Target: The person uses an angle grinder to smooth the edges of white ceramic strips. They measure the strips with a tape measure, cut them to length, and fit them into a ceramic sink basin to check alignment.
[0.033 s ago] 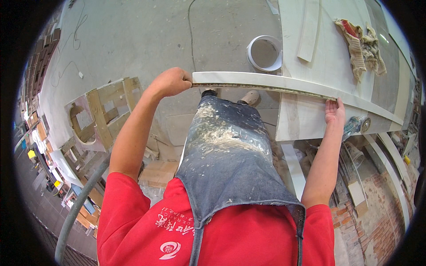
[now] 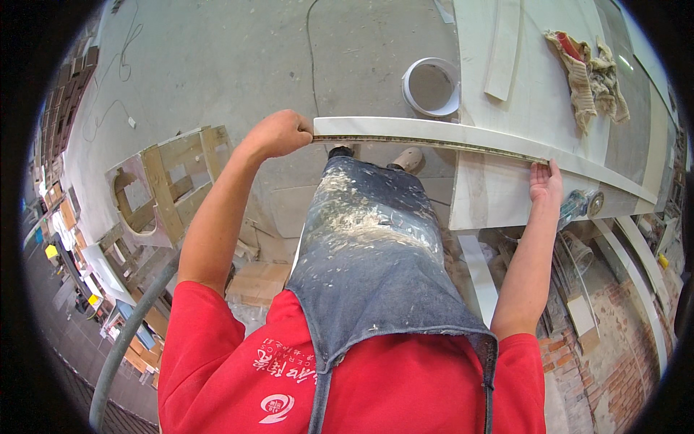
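A long white strip (image 2: 426, 130) lies crosswise in front of me, its right part over a pale slab table. Along its near edge runs a stretched measuring tape (image 2: 434, 144). My left hand (image 2: 282, 134) is closed at the strip's left end, where the tape meets the fingers; any tape case there is hidden. At the tape's other end, my right hand (image 2: 545, 182) has its palm turned up. Its fingertips hold the tape against the strip's near edge.
On the slab table (image 2: 531, 116) lie a loose pale strip (image 2: 504, 50), a pair of knitted gloves (image 2: 587, 76) and a small power tool (image 2: 580, 206). A white bucket (image 2: 455, 90) stands beside it. Left are a wooden frame (image 2: 163, 184) and a grey pipe (image 2: 130, 336).
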### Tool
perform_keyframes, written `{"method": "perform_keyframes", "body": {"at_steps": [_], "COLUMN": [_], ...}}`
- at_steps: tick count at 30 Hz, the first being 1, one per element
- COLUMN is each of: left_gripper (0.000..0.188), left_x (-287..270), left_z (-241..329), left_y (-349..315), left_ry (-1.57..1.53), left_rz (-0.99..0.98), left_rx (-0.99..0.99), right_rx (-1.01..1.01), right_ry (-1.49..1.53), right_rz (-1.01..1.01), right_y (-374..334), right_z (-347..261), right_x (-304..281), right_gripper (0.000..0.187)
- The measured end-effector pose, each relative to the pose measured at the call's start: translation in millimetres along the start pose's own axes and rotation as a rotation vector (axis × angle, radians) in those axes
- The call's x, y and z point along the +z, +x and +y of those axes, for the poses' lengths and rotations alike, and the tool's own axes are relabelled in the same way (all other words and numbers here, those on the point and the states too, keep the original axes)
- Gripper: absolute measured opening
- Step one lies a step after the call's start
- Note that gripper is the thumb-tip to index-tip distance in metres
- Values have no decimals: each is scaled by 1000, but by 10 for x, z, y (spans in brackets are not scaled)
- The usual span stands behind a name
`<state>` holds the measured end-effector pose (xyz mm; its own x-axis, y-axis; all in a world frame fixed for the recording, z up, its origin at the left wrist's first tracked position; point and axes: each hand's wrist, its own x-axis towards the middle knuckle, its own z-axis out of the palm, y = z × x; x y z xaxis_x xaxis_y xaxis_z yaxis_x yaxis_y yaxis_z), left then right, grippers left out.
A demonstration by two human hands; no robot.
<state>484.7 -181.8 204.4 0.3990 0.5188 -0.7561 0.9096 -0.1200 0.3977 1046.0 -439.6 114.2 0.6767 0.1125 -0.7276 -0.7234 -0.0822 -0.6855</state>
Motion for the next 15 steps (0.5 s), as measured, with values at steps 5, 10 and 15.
{"method": "perform_keyframes", "body": {"at_steps": [5, 10, 15], "left_gripper": [27, 28, 28], "left_x": [0, 27, 1], "left_z": [-6, 24, 7], "left_y": [16, 6, 10], "left_ry": [6, 51, 34], "left_rz": [-7, 15, -5], "left_rx": [16, -34, -1], "right_rx": [-6, -20, -15], "right_ry": [-5, -11, -12], "right_rz": [24, 24, 22], "right_y": [36, 12, -7], "right_z": [3, 12, 15], "right_x": [-8, 10, 20], "right_gripper": [14, 14, 15]}}
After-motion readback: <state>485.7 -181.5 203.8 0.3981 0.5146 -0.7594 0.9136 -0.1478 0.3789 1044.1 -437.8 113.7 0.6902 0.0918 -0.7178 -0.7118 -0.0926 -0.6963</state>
